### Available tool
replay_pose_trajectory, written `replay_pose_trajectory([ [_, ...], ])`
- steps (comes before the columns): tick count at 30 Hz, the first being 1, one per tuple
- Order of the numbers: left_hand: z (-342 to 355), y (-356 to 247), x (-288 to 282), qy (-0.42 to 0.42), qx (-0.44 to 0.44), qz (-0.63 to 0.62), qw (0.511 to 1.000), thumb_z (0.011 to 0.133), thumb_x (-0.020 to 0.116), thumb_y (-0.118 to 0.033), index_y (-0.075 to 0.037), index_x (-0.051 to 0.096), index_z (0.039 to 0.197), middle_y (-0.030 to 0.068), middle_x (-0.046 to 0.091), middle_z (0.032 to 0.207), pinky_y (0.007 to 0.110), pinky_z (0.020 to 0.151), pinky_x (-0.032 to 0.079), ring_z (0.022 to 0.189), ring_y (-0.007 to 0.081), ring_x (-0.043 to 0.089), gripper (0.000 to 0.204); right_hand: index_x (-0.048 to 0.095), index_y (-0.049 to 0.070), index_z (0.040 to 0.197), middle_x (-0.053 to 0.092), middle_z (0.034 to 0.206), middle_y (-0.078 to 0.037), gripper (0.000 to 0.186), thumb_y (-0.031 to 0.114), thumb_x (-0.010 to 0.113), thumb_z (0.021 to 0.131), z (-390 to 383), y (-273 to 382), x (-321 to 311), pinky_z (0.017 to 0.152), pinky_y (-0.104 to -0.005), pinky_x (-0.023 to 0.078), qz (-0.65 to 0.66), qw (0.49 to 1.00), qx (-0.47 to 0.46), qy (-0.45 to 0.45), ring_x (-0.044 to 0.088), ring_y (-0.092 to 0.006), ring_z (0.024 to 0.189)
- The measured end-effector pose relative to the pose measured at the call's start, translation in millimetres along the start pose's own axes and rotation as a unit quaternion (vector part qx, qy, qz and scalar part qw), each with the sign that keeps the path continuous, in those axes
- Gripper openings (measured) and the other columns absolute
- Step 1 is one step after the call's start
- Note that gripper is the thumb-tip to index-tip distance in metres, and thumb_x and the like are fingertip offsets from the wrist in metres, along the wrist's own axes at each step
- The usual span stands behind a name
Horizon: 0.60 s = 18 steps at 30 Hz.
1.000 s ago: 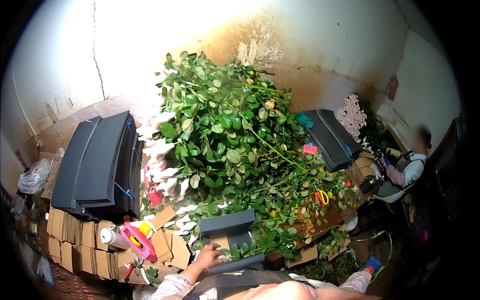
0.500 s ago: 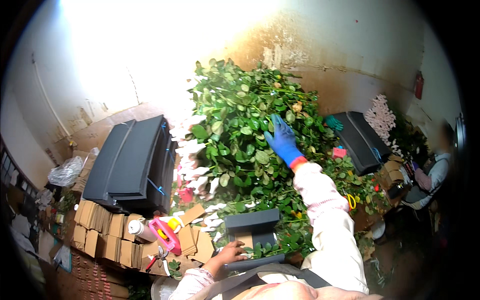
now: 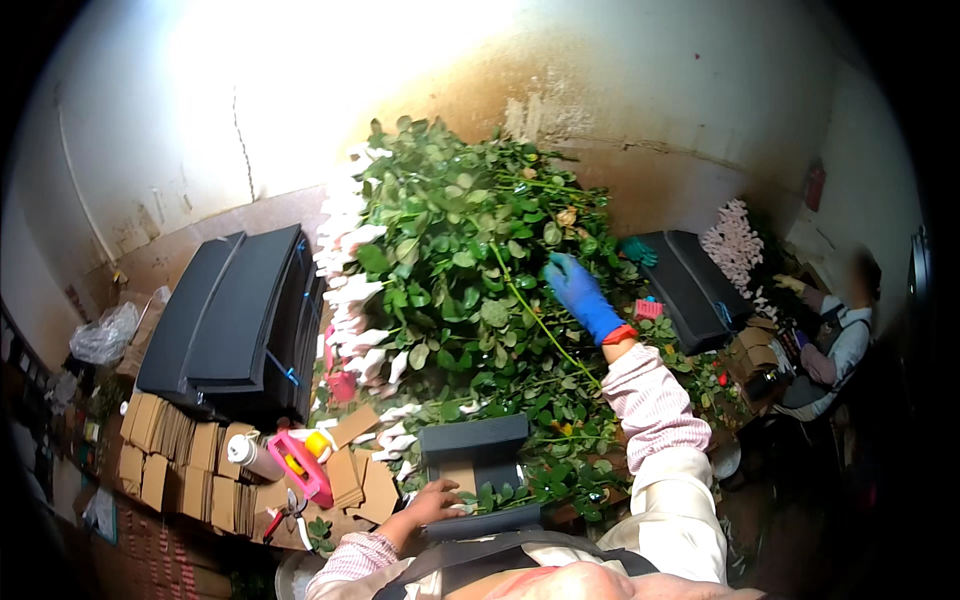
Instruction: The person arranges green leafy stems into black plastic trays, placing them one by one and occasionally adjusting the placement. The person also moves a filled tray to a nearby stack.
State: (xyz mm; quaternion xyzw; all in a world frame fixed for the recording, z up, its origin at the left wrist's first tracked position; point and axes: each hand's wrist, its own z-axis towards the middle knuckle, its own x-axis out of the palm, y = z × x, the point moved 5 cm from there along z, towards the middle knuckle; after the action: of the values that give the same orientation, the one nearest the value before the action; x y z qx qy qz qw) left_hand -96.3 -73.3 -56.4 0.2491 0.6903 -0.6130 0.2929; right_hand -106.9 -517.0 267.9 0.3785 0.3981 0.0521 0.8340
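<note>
My left hand [image 3: 432,503], bare, rests at the left side of a dark grey padded trough [image 3: 475,437], its fingers stretched over the cardboard inside, beside a leafy stem [image 3: 503,497]. Something pale shows by its fingertips. My right hand [image 3: 582,293], in a blue glove with a red cuff, reaches into a big heap of leafy rose stems [image 3: 460,250]. Its fingers are bent together among the leaves, and what they hold is hidden. One long light green stem [image 3: 535,312] runs left of this hand down to the sleeve. White-wrapped flower heads [image 3: 350,290] line the heap's left edge.
Left stand a stack of dark grey sheets [image 3: 225,320], cardboard pieces [image 3: 190,450], a white bottle [image 3: 252,455], a pink tape dispenser [image 3: 303,467] and red-handled pruning shears [image 3: 290,517]. At right are another dark stack [image 3: 690,290], a pink object [image 3: 649,308] and a co-worker [image 3: 840,345].
My right fingers, stretched out before, are now bent into the leaves. The long light stem has come into sight beside them. My left hand stays at the trough, while the whole view has shifted slightly.
</note>
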Motion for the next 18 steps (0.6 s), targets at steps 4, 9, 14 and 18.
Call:
replay_pose_trajectory([
  [4, -8, 7, -2, 0.008, -0.019, -0.003, 1.0, 0.084, 0.076, -0.042, -0.016, 0.076, 0.112, 0.0139, 0.053, 0.14, 0.043, 0.107, 0.041, 0.128, 0.035, 0.048, 0.038, 0.037, 0.002, 0.149, 0.054, 0.14, -0.025, 0.079, 0.048, 0.064, 0.09, 17, 59, 26, 0.104, -0.0422, 0.046, -0.09, 0.996, -0.018, -0.009, 0.057, -0.0371, 0.124],
  [9, -3, 2, -9, 0.006, -0.001, -0.004, 1.0, 0.084, 0.076, -0.041, -0.016, 0.076, 0.112, 0.013, 0.053, 0.14, 0.043, 0.106, 0.042, 0.126, 0.0346, 0.049, 0.037, 0.036, 0.003, 0.15, 0.055, 0.136, -0.026, 0.086, 0.049, 0.069, 0.086, 63, 35, 98, 0.103, -0.0428, 0.046, -0.081, 0.991, 0.095, -0.044, 0.057, -0.0355, 0.123],
  [14, 13, -6, -6, 0.012, 0.028, 0.003, 1.0, 0.085, 0.074, -0.045, -0.015, 0.076, 0.112, 0.0129, 0.053, 0.139, 0.042, 0.106, 0.042, 0.125, 0.0341, 0.05, 0.04, 0.059, 0.003, 0.127, 0.068, 0.105, -0.012, 0.04, 0.031, 0.062, 0.098, 56, 25, 117, 0.076, -0.0316, 0.055, 0.342, 0.937, 0.064, -0.008, 0.068, -0.0175, 0.084],
  [18, -4, 8, -3, -0.003, 0.0, 0.007, 1.0, 0.085, 0.074, -0.044, -0.015, 0.076, 0.111, 0.0132, 0.053, 0.139, 0.042, 0.106, 0.042, 0.126, 0.0338, 0.05, 0.039, 0.059, 0.005, 0.131, 0.067, 0.091, -0.002, 0.032, 0.021, 0.052, 0.104, -54, 100, 69, 0.068, -0.023, 0.052, 0.305, 0.952, 0.01, 0.007, 0.064, -0.0072, 0.08],
])
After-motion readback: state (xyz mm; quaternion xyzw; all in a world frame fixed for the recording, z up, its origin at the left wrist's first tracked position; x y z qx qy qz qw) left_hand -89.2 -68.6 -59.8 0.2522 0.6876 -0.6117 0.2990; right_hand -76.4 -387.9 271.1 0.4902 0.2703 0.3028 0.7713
